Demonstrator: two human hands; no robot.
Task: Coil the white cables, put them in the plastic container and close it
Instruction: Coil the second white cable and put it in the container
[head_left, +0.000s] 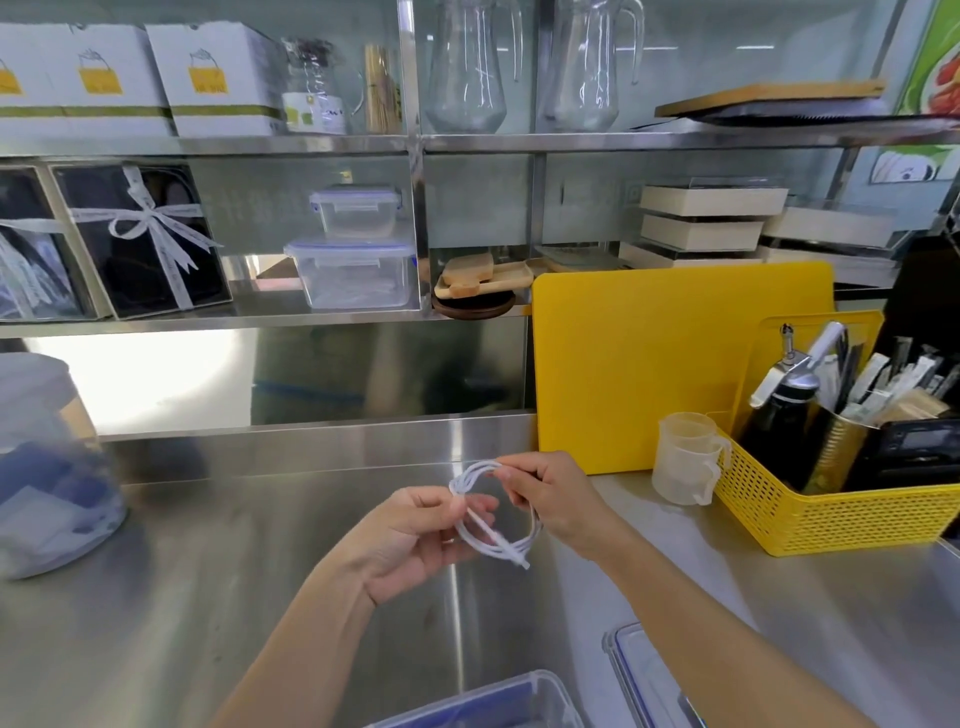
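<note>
A white cable (493, 548) is wound into a small loop and held above the steel counter between both hands. My left hand (415, 540) pinches the loop's left side at the gathered strands. My right hand (550, 493) holds the loop's top right, with one cable end poking out below. The open clear plastic container (540, 696) with a blue rim sits at the bottom edge, below my hands. Its lid (636, 670) lies on the counter to the container's right, partly behind my right forearm.
A yellow cutting board (675, 364) leans against the back. A yellow basket (841, 514) with bottles and utensils and a clear measuring cup (680, 457) stand at the right. A large plastic jar (47, 467) stands at the left. Shelves above hold boxes, containers and glass jugs.
</note>
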